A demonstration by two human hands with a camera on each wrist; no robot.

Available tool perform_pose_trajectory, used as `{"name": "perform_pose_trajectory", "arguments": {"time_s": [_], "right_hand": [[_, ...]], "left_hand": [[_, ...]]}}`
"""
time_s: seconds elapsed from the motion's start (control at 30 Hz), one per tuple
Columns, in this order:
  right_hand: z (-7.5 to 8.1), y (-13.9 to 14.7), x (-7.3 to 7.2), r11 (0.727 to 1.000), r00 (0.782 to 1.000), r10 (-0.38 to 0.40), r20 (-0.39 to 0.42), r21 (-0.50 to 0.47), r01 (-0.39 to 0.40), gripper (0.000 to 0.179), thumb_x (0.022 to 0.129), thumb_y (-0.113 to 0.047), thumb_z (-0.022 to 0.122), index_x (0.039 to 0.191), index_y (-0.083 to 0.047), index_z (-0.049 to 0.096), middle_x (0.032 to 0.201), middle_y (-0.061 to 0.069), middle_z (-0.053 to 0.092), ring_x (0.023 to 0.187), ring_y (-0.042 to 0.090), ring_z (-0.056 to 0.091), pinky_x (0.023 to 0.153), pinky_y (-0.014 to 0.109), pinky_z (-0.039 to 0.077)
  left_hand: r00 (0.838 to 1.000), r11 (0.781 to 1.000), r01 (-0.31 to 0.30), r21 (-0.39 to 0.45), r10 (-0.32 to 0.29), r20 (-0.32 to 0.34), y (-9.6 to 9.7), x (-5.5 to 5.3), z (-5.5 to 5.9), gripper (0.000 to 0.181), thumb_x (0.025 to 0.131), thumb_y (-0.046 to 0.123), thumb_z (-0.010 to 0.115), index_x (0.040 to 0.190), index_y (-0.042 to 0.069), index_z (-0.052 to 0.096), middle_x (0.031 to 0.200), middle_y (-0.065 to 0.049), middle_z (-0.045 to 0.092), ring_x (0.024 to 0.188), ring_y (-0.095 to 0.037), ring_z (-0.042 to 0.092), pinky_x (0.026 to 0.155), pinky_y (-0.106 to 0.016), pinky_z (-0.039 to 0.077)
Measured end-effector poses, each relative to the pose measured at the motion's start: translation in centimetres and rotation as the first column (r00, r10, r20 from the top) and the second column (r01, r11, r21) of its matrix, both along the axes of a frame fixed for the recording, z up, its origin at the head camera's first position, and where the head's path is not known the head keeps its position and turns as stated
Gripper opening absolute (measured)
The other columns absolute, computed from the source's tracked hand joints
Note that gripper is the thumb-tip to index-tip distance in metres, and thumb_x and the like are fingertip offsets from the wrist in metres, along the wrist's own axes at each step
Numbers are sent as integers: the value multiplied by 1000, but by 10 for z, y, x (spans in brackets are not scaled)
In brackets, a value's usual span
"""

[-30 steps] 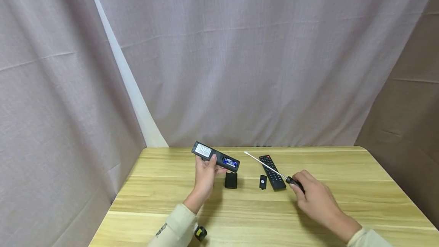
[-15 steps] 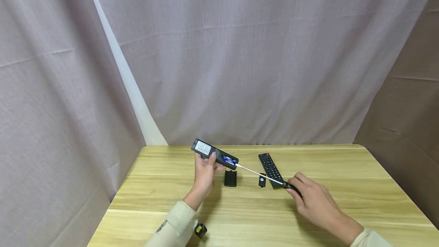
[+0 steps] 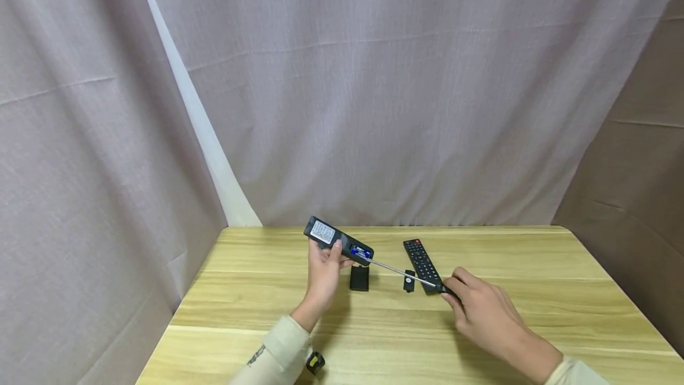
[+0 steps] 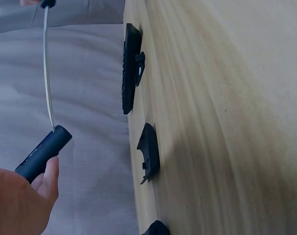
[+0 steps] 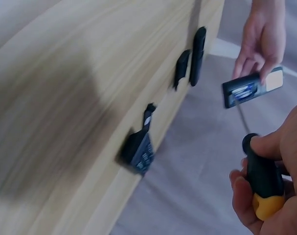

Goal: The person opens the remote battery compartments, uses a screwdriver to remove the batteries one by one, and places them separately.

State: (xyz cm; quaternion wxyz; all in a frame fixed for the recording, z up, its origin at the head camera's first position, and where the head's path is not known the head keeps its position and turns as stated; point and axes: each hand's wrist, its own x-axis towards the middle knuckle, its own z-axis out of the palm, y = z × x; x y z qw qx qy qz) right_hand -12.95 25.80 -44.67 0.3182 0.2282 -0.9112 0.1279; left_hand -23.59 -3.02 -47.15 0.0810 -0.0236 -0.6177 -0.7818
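Note:
My left hand (image 3: 323, 275) grips a black remote control (image 3: 323, 232) above the table, its labelled back facing up. Blue batteries (image 3: 360, 252) show in its uncovered compartment. With my right hand (image 3: 486, 314) I hold a screwdriver (image 3: 401, 271) by its black-and-yellow handle (image 5: 263, 176). The long metal shaft points left, and its tip is right at the batteries' lower end in the right wrist view. Below the held remote lies a black battery cover (image 3: 360, 278). A second remote control (image 3: 421, 259) lies buttons up, beside a smaller battery cover (image 3: 408, 281).
Near the left sleeve, a black object with a yellow patch (image 3: 315, 362) lies on the wooden table (image 3: 534, 272). Grey-pink curtains (image 3: 374, 106) hang behind the table and along both sides.
The screwdriver's tip has come left and down from above the table to the remote's battery compartment. My left hand has shifted slightly right with the remote control.

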Motion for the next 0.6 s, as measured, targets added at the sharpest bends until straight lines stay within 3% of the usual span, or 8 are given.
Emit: {"name": "perform_pose_trajectory", "arguments": {"time_s": [0.23,0.5,0.6], "right_hand": [[12,-20,6,998,999,-37,-28,52,38,17,78,-8,85,85,-15,70,80,-11,50,63,-3,38,46,16,33],[22,-34,10,996,994,-87,69,32,85,16,81,-5,82,83,-14,69,79,-10,48,62,-1,38,47,15,35],[20,-31,9,997,994,-78,71,20,77,14,82,-5,82,86,-13,71,80,-10,49,64,-2,39,48,14,36]], "left_hand": [[999,999,-32,-16,31,-34,7,3,-2,32,111,5,50,141,5,39,120,-34,70,96,-33,79,86,-43,69],[998,998,-47,-49,45,-44,10,4,-3,33,112,5,49,144,6,39,123,-32,71,101,-38,78,91,-50,68],[998,998,-48,-45,46,-46,10,4,-2,33,112,5,49,143,6,39,122,-32,71,100,-39,78,90,-50,68]]}}
